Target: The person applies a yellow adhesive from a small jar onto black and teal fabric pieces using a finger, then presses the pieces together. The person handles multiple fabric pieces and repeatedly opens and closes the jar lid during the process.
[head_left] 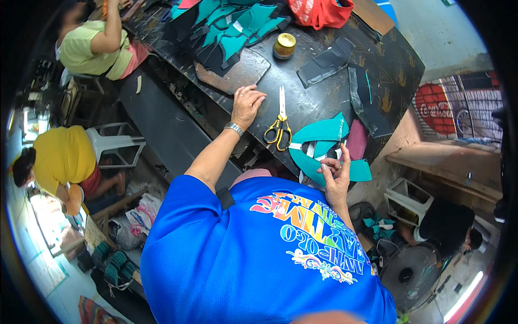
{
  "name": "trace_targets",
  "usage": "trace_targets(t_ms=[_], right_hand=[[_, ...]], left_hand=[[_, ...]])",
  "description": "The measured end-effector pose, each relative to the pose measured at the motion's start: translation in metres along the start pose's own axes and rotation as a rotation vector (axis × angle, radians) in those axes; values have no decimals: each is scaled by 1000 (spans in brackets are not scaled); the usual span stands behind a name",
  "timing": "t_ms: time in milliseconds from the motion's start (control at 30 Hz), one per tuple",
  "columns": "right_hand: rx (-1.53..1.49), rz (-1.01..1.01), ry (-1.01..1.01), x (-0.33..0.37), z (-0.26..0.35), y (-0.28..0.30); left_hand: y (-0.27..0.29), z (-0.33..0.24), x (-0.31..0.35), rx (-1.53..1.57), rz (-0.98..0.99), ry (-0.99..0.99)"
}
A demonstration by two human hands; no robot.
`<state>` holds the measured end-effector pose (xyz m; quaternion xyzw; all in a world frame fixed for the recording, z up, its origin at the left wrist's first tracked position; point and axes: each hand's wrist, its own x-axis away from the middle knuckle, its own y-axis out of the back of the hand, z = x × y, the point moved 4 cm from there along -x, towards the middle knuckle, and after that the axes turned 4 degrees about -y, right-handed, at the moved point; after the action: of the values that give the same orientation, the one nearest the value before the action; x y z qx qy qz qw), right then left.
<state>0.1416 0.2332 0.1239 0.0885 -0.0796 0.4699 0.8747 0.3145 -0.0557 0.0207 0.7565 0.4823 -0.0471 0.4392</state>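
My left hand (247,108), with a metal watch on its wrist, lies at the near edge of the dark table. Its fingers are stretched out, holding nothing, beside a brown board (232,75). Over the curved teal cut pieces (318,131) at the table's right is my right hand (336,174). Its fingers are apart and nothing shows between them; whether the fingertips touch the pieces I cannot tell. Between my hands lie scissors (281,117) with yellow and black handles, their blades together and pointing away. A maroon piece (356,139) lies just right of the teal ones.
At the back are a heap of teal and black pieces (237,27), a jar (284,46) and a red bag (322,12). Black pieces (326,62) lie farther right. A long black bench (162,121) runs along the left. Several people sit around; a fan (410,272) stands behind right.
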Motion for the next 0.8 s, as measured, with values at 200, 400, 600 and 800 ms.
trace_targets(t_ms=[200,400,600,800], right_hand=[[175,131,218,10,-1,-5],[-26,302,39,67,-23,2],[-8,608,-62,118,-45,-32],[172,805,-77,143,-63,-66]], left_hand=[[23,-18,42,364,-193,336],[85,-58,220,74,-3,556],[134,-134,454,-82,69,1028],[144,-175,587,-121,119,1419]])
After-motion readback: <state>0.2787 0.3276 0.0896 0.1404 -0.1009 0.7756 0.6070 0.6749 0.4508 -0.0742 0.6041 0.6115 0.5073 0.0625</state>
